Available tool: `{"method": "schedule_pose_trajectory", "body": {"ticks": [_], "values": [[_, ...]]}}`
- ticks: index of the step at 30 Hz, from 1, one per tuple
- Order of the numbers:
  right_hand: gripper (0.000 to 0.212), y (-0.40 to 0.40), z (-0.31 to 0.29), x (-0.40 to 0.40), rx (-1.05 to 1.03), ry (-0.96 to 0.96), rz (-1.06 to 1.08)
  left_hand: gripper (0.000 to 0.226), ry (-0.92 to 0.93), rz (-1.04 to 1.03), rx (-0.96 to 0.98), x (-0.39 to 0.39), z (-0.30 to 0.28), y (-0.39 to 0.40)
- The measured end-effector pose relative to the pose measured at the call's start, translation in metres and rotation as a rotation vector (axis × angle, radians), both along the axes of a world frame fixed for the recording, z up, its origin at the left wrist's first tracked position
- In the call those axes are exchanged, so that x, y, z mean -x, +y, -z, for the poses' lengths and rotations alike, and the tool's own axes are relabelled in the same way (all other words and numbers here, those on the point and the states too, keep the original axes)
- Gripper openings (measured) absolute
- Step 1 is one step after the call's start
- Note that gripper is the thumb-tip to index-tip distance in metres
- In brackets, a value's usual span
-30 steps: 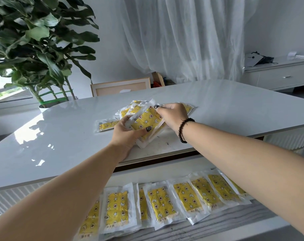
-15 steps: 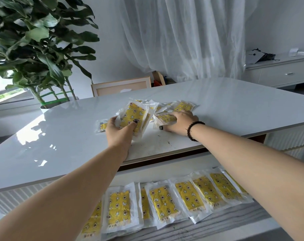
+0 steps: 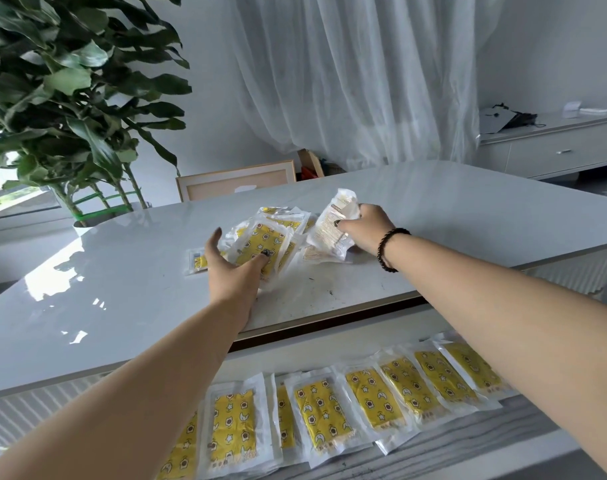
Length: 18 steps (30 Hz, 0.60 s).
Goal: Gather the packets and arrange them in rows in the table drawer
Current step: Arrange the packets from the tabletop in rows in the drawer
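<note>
Nearest, the drawer (image 3: pixel 433 448) holds one row of yellow star-print packets (image 3: pixel 321 412), overlapping, clear-edged. Farther, on the counter (image 3: pixel 87 289), L hand (image 3: pixel 231 271) grips a fanned stack of packets (image 3: pixel 260 245) w/ thumb on top; R hand (image 3: pixel 366 226) pinches a packet (image 3: pixel 333 225) turned white-back up. Risk: slick film, loose fan, so the stack could slide apart and scatter. One stray packet (image 3: pixel 198 260) sits just beside L hand, easy to miss.
</note>
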State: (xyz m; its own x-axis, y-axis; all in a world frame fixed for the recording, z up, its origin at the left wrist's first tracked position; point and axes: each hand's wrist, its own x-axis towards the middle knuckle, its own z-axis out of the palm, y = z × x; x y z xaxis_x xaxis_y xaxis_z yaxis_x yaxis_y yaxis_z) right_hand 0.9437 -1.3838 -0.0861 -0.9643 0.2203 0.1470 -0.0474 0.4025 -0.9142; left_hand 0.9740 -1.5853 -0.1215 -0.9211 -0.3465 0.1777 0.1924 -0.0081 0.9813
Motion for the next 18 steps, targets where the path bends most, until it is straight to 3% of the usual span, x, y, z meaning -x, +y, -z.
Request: {"method": "schedule_pose_trajectory", "body": {"ticks": [2, 4, 6, 9, 12, 14, 16, 18], "values": [[0.018, 0.002, -0.001, -0.004, 0.423, -0.048, -0.139, 0.064, -0.001, 0.045, 0.046, -0.002, -0.001, 0.001], [0.025, 0.002, 0.001, -0.007, 0.557, -0.056, -0.226, 0.039, -0.032, 0.076, 0.155, -0.001, 0.0, 0.002], [0.025, -0.001, 0.003, -0.008, 0.42, 0.065, -0.205, 0.027, -0.048, 0.117, 0.237, 0.0, 0.0, 0.004], [0.014, -0.011, 0.005, -0.011, -0.078, 0.444, -0.033, 0.025, -0.038, 0.187, 0.242, -0.002, 0.0, 0.005], [0.018, -0.021, 0.02, -0.003, -0.499, 0.794, -0.171, 0.035, -0.054, 0.228, 0.146, -0.004, -0.003, 0.003], [0.026, -0.026, 0.034, -0.001, -0.557, 0.82, -0.253, 0.035, -0.083, 0.258, 0.035, -0.001, -0.003, 0.001], [0.028, -0.028, 0.037, -0.002, -0.511, 0.763, -0.288, 0.027, -0.114, 0.29, -0.146, 0.003, -0.004, -0.001], [0.028, -0.03, 0.036, -0.004, -0.478, 0.713, -0.306, 0.033, -0.138, 0.31, -0.207, 0.004, -0.003, -0.003]]}}
